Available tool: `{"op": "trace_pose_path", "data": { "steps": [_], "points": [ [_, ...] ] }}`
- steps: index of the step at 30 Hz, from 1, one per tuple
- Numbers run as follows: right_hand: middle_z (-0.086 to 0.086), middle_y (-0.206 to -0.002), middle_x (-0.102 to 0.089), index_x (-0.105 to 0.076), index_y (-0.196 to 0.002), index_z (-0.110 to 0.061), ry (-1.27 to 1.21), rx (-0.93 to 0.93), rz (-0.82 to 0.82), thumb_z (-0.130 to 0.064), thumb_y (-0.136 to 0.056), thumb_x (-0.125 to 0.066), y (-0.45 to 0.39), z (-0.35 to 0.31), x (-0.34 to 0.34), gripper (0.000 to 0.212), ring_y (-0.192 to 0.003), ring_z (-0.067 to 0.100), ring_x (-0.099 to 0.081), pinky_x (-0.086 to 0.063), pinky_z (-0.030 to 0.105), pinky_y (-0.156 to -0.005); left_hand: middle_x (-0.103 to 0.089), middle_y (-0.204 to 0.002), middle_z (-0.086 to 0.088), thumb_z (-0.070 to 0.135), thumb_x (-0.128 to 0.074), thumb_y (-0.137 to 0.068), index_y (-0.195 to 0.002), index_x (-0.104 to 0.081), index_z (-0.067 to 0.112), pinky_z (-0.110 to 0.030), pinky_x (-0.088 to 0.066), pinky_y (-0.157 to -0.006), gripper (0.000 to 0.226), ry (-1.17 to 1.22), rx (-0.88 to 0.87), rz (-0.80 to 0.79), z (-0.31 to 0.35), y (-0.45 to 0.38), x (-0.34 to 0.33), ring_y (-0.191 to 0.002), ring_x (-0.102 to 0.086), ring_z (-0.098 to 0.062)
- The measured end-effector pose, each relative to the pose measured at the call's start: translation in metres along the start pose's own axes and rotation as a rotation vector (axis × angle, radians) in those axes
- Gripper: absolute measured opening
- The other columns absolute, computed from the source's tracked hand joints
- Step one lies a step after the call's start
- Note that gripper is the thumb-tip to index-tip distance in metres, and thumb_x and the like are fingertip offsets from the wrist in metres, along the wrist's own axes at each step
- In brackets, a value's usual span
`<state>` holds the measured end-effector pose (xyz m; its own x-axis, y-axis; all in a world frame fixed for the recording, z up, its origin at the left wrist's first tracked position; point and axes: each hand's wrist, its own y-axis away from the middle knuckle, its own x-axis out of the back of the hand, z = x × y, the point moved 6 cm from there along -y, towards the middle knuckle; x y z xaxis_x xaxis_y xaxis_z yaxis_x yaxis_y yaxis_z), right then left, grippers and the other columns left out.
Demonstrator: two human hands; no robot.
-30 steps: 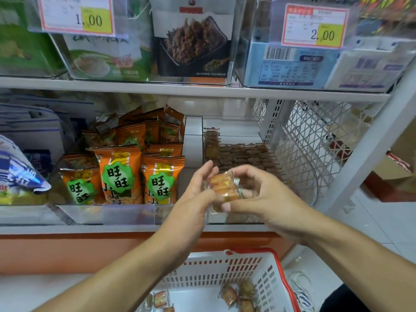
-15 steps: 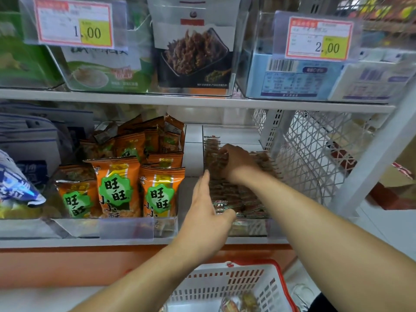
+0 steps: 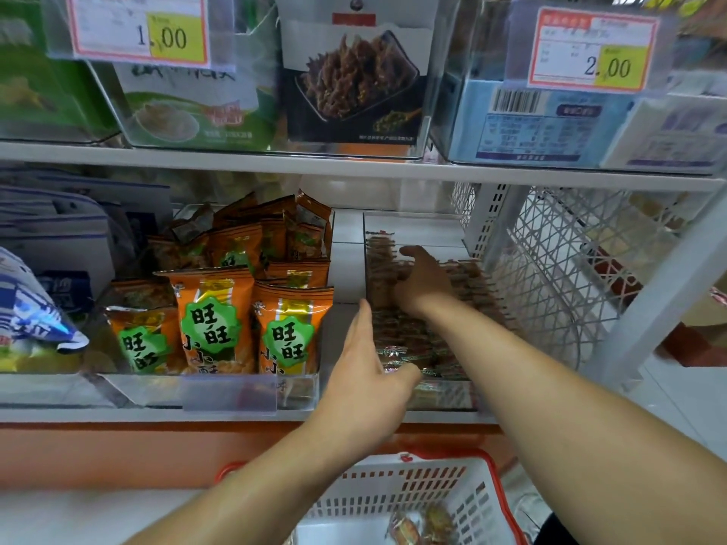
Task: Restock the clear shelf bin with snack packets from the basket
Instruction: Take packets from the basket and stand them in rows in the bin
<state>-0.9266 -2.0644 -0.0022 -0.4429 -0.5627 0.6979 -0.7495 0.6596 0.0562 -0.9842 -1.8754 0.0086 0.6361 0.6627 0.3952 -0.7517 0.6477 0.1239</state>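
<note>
Right hand far inside clear shelf bin, pressed on stacked snack packets; grip indeterminate. Left hand released, flat against bin's near-left wall. Few packets left in basket below.

The right hand is blurred deep in the clear bin, so its grip cannot be told; its fingertips are hidden among the snack packets. Below the bin, the basket is cut off by the bottom edge. Price tag small print is unreadable.

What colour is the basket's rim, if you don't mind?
Red, on the white basket, seen in the head view.
</note>
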Motion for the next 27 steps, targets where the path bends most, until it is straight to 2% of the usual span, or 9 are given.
{"op": "trace_pose_path", "data": {
  "steps": [4, 9, 11, 13, 16, 19, 23, 25, 27],
  "points": [
    [0.009, -0.148, -0.051, -0.036, -0.153, -0.018, 0.028, 0.005, -0.036, -0.013, -0.090, -0.064, 0.004, 0.002, -0.008, 0.069, -0.133, 0.029, -0.051, -0.039, 0.025, -0.092, -0.037, -0.159, -0.022, 0.025, -0.063, -0.092, -0.160, 0.007, 0.043, -0.044, -0.039, -0.114, 0.099, -0.024, 0.056, -0.026, -0.006, 0.002, -0.002, -0.142, -0.043, -0.037],
    [0.008, -0.147, -0.052, -0.034, -0.154, -0.022, 0.017, 0.014, -0.016, -0.009, -0.090, -0.062, 0.018, 0.000, 0.004, 0.070, -0.130, 0.028, -0.054, -0.046, 0.031, -0.102, -0.017, -0.170, 0.008, 0.026, -0.063, -0.095, -0.161, 0.007, 0.037, -0.022, -0.025, -0.117, 0.097, -0.045, -0.007, -0.035, -0.001, 0.019, -0.001, -0.153, -0.026, -0.015],
    [0.006, -0.133, -0.061, -0.051, -0.139, -0.018, -0.032, 0.180, 0.134, -0.008, -0.090, -0.062, 0.036, -0.013, 0.019, 0.052, -0.118, 0.022, -0.060, -0.050, 0.031, -0.099, -0.010, -0.171, 0.010, 0.026, -0.063, -0.095, -0.162, 0.006, 0.035, -0.022, -0.023, -0.118, 0.097, -0.072, -0.028, -0.032, -0.001, 0.031, -0.002, -0.154, -0.023, -0.014],
    [-0.002, -0.105, -0.067, -0.065, -0.109, -0.016, -0.169, 0.468, 0.337, 0.000, -0.085, -0.059, 0.069, -0.031, 0.039, 0.029, -0.097, 0.012, -0.063, -0.052, 0.026, -0.086, -0.009, -0.171, 0.008, 0.022, -0.062, -0.095, -0.163, 0.003, 0.033, -0.030, -0.027, -0.122, 0.094, -0.098, -0.041, -0.007, -0.008, 0.044, -0.002, -0.151, -0.031, -0.020],
    [-0.002, -0.077, -0.060, -0.061, -0.077, -0.011, -0.210, 0.913, 0.425, 0.007, -0.072, -0.055, 0.135, -0.037, 0.046, 0.020, -0.075, 0.010, -0.053, -0.042, 0.021, -0.071, -0.027, -0.167, -0.009, 0.018, -0.060, -0.094, -0.163, -0.004, 0.030, -0.042, -0.036, -0.115, 0.090, -0.164, 0.000, 0.001, -0.037, 0.059, -0.008, -0.142, -0.044, -0.032],
    [0.002, -0.077, -0.056, -0.060, -0.076, -0.010, -0.020, 1.005, 0.088, 0.004, -0.071, -0.055, 0.181, 0.011, -0.003, 0.016, -0.076, 0.017, -0.049, -0.039, 0.024, -0.070, -0.035, -0.162, -0.008, 0.013, -0.062, -0.092, -0.163, -0.012, 0.025, -0.031, -0.040, -0.103, 0.087, -0.259, 0.098, -0.081, -0.089, 0.070, -0.026, -0.139, -0.046, -0.028],
    [0.001, -0.111, -0.064, -0.063, -0.104, -0.022, 0.728, 0.457, -0.751, -0.014, -0.086, -0.059, 0.210, 0.165, -0.106, 0.020, -0.105, 0.025, -0.061, -0.049, 0.034, -0.076, -0.027, -0.167, -0.005, 0.014, -0.059, -0.096, -0.162, -0.016, 0.020, -0.031, -0.035, -0.114, 0.079, -0.526, 0.263, -0.460, -0.186, 0.091, -0.059, -0.145, -0.040, -0.025],
    [0.006, -0.120, -0.062, -0.062, -0.117, -0.021, 0.865, 0.241, -0.971, -0.023, -0.088, -0.066, 0.229, 0.239, -0.130, 0.030, -0.111, 0.029, -0.061, -0.050, 0.033, -0.081, -0.026, -0.167, -0.008, 0.016, -0.058, -0.098, -0.162, -0.018, 0.020, -0.031, -0.035, -0.115, 0.075, -0.658, 0.358, -0.634, -0.235, 0.108, -0.064, -0.148, -0.036, -0.026],
    [0.010, -0.128, -0.058, -0.055, -0.128, -0.017, 0.885, 0.130, -1.048, -0.021, -0.088, -0.070, 0.246, 0.286, -0.148, 0.043, -0.114, 0.032, -0.059, -0.048, 0.032, -0.086, -0.029, -0.166, -0.009, 0.018, -0.059, -0.099, -0.161, -0.024, 0.019, -0.031, -0.034, -0.114, 0.071, -0.759, 0.400, -0.743, -0.273, 0.124, -0.067, -0.148, -0.036, -0.026]
  ]
}}
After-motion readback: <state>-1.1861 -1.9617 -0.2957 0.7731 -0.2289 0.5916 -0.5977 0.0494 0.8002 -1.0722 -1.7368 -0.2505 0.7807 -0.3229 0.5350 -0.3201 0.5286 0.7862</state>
